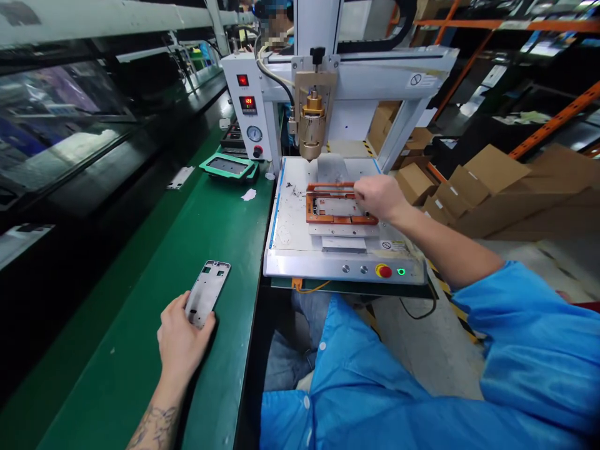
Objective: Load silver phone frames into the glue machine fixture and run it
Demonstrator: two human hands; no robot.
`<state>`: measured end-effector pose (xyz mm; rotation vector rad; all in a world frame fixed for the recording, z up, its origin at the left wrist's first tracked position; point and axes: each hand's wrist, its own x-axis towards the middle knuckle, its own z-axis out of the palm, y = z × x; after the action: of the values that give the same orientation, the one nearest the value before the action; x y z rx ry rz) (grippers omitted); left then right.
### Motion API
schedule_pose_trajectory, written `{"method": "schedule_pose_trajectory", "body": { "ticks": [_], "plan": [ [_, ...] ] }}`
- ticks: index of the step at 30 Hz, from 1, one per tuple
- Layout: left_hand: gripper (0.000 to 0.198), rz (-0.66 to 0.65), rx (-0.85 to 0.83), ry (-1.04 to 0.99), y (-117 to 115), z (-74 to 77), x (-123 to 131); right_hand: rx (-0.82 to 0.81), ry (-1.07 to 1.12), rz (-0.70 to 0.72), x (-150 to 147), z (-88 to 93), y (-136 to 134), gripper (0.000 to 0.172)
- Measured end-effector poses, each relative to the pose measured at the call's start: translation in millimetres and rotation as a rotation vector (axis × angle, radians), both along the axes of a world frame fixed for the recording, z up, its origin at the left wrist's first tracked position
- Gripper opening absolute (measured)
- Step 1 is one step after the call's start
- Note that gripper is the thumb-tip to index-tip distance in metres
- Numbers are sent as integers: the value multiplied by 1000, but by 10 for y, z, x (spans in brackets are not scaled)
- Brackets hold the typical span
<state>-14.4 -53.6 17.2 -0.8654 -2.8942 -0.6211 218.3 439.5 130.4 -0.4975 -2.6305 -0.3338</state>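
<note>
My left hand (184, 337) grips the lower end of a flat silver phone frame (209, 289) with square cutouts, low over the green bench. At the machine, my right hand (380, 197) is closed at the right end of an orange fixture frame (342, 220); the fingertips are partly hidden. Inside that fixture lies another pale metal phone frame (335, 206). The fixture sits on the white machine bed (290, 231), beneath a brass-coloured dispensing head (312, 131) that hangs above and behind it.
A green-edged tray (228, 165) rests on the bench (154, 312) beside the machine's control box (248, 112), near a white scrap (249, 195). The machine's front panel has a red stop button (385, 271). Cardboard boxes (469, 181) stand to the right. A person is partly visible behind the machine.
</note>
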Motion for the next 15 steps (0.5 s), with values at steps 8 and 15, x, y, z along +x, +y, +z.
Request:
{"method": "schedule_pose_trajectory", "body": {
  "ticks": [8, 15],
  "plan": [
    [74, -13, 4, 23, -6, -44, -26, -305, -30, -45, 39, 37, 120, 26],
    [75, -22, 16, 47, 14, -33, -31, -389, -379, -77, -187, -79, 184, 49]
  ]
}}
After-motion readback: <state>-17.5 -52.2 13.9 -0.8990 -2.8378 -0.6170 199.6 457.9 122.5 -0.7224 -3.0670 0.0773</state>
